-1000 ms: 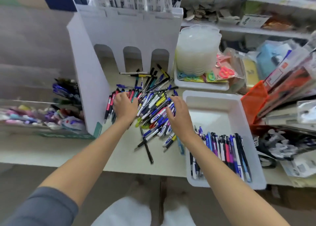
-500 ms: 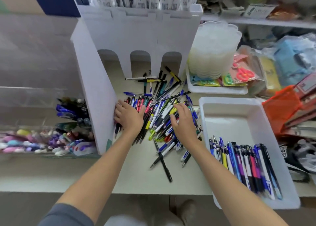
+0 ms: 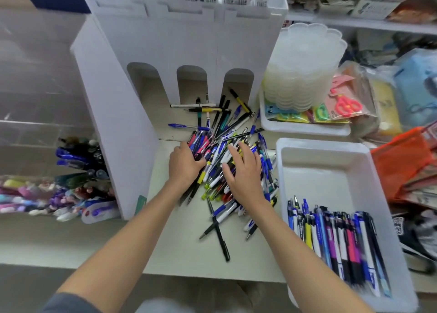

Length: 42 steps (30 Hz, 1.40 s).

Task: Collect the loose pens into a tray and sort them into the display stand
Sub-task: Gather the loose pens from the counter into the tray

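A heap of loose pens (image 3: pixel 225 132) in many colours lies on the pale table in front of the white display stand (image 3: pixel 165 52) with its three arched openings. My left hand (image 3: pixel 184 163) is at the heap's left edge, fingers curled round a bunch of pens that stick out below it. Over the middle of the heap, my right hand (image 3: pixel 244 173) lies flat with fingers spread, pressing on the pens. Right of the heap stands the white tray (image 3: pixel 331 161). Several pens (image 3: pixel 335 241) lie side by side in its near half.
A stack of translucent lids (image 3: pixel 302 64) sits in a second white tray (image 3: pixel 305 129) behind the first, beside packed scissors (image 3: pixel 347 104). An orange basket (image 3: pixel 402 168) is at the right. Left of the stand, a clear bin (image 3: pixel 78 161) holds markers. Two black pens (image 3: pixel 220 237) lie near the table's front edge.
My left hand has moved right from the stand's wall into the heap and curled round pens. My right hand has stayed on the heap, sliding slightly. The view has shifted closer.
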Tool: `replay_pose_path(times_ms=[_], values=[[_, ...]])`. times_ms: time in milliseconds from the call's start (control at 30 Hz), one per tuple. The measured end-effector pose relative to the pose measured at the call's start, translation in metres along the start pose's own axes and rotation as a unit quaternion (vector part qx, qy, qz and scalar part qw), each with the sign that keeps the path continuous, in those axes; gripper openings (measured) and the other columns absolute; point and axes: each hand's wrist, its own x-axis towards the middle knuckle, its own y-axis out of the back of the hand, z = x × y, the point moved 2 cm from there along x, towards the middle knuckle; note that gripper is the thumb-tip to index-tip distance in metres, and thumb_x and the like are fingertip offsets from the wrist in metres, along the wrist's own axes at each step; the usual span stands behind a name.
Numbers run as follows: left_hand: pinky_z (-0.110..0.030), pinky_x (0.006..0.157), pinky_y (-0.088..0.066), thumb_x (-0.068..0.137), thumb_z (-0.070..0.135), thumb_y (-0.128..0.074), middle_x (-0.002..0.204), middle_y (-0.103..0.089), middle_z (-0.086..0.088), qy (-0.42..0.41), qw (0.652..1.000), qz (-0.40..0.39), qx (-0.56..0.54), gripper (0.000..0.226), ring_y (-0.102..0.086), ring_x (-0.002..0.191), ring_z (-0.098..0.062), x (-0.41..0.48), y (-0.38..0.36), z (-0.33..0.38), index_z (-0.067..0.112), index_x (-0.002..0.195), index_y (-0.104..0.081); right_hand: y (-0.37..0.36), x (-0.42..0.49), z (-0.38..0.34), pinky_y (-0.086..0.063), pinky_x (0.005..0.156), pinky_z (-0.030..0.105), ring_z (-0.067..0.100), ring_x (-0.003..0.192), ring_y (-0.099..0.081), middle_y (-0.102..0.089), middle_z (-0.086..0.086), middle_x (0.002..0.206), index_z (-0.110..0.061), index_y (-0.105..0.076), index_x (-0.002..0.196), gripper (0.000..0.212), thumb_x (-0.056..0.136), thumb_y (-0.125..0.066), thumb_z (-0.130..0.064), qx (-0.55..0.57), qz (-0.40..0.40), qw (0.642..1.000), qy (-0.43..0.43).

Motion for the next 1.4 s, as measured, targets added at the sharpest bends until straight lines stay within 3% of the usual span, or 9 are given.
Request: replay_pose_path(times_ms=[200, 433, 867, 967, 1033, 1100, 1167, 1267, 1400], values=[[-0.036, 0.072, -0.051, 0.087, 0.035, -0.070, 0.093, -0.064, -0.002, -0.042, 0.997, -0.047, 0.049, 0.029, -0.063, 0.082, -0.023, 0.003, 0.007, 0.005, 0.014, 0.103, -0.058, -0.007, -0.005, 0.009, -0.005, 0.123, 0.043, 0.018, 0.148, -0.017, -0.030, 0.003, 0.157, -0.024, -0.041, 0.147, 0.051, 0.099, -0.044, -0.043, -0.010, -0.021, 1.000, -0.002], [-0.037, 0.065, -0.049, 0.090, 0.031, -0.066, 0.091, -0.061, -0.005, -0.068, 0.989, -0.057, 0.119, 0.030, -0.060, 0.077, -0.027, -0.004, 0.013, 0.007, 0.013, 0.105, -0.048, -0.006, -0.006, 0.007, -0.007, 0.123, 0.043, 0.019, 0.147, -0.020, -0.033, 0.005, 0.156, -0.021, -0.043, 0.146, 0.050, 0.099, -0.049, -0.039, -0.008, -0.014, 1.000, -0.012], [-0.038, 0.073, -0.055, 0.096, 0.023, -0.059, 0.084, -0.067, -0.004, -0.010, 0.967, -0.036, -0.252, 0.019, -0.070, 0.088, -0.031, -0.017, 0.057, 0.013, 0.009, 0.107, -0.054, 0.022, -0.008, -0.008, -0.022, 0.120, 0.043, 0.025, 0.144, -0.027, -0.034, 0.010, 0.154, -0.015, -0.051, 0.138, 0.042, 0.098, -0.053, -0.028, 0.026, 0.024, 0.999, -0.006], [-0.047, 0.081, -0.058, 0.095, 0.023, -0.062, 0.080, -0.070, -0.006, -0.027, 0.931, -0.079, -0.355, 0.020, -0.071, 0.082, -0.030, -0.035, 0.059, 0.039, 0.007, 0.106, -0.061, 0.052, -0.010, -0.016, -0.024, 0.118, 0.031, 0.016, 0.141, -0.031, -0.038, 0.007, 0.151, -0.011, -0.052, 0.138, 0.038, 0.102, -0.046, -0.024, 0.107, 0.056, 0.992, -0.035], [-0.036, 0.072, -0.057, 0.097, 0.021, -0.061, 0.079, -0.069, -0.005, -0.045, 0.906, -0.117, -0.404, 0.014, -0.070, 0.074, -0.019, -0.053, 0.053, 0.066, 0.007, 0.101, -0.062, 0.082, -0.010, -0.019, -0.022, 0.112, 0.013, 0.004, 0.130, -0.035, -0.045, 0.004, 0.143, -0.009, -0.052, 0.137, 0.036, 0.104, -0.043, -0.022, 0.158, 0.080, 0.983, -0.052], [-0.027, 0.066, -0.055, 0.098, 0.018, -0.059, 0.079, -0.068, -0.003, -0.050, 0.889, -0.146, -0.431, 0.009, -0.069, 0.068, -0.011, -0.074, 0.042, 0.096, 0.010, 0.095, -0.062, 0.114, -0.013, -0.017, -0.025, 0.100, 0.003, -0.003, 0.114, -0.039, -0.052, 0.004, 0.131, -0.007, -0.054, 0.133, 0.035, 0.104, -0.041, -0.022, 0.170, 0.113, 0.978, -0.049], [-0.024, 0.063, -0.053, 0.099, 0.015, -0.058, 0.074, -0.068, -0.002, -0.065, 0.879, -0.173, -0.440, 0.012, -0.068, 0.063, -0.008, -0.096, 0.025, 0.124, 0.009, 0.090, -0.064, 0.141, -0.019, -0.003, -0.032, 0.096, 0.010, -0.001, 0.109, -0.044, -0.055, -0.001, 0.127, -0.010, -0.054, 0.134, 0.037, 0.104, -0.039, -0.025, 0.189, 0.118, 0.972, -0.073], [-0.030, 0.068, -0.057, 0.099, 0.013, -0.058, 0.071, -0.070, -0.002, -0.089, 0.876, -0.225, -0.418, 0.014, -0.068, 0.066, -0.014, -0.134, -0.007, 0.160, 0.004, 0.093, -0.066, 0.171, -0.038, 0.029, -0.041, 0.096, 0.021, 0.005, 0.112, -0.052, -0.058, -0.005, 0.129, -0.017, -0.055, 0.135, 0.035, 0.105, -0.040, -0.026, 0.231, 0.107, 0.961, -0.108], [-0.022, 0.057, -0.055, 0.099, 0.010, -0.058, 0.082, -0.066, -0.009, -0.090, 0.877, -0.233, -0.410, 0.016, -0.068, 0.061, -0.006, -0.187, -0.049, 0.195, -0.002, 0.109, -0.061, 0.194, -0.070, 0.075, -0.040, 0.100, 0.016, 0.003, 0.116, -0.051, -0.059, -0.002, 0.131, -0.015, -0.054, 0.135, 0.037, 0.105, -0.039, -0.030, 0.254, 0.083, 0.956, -0.125]])
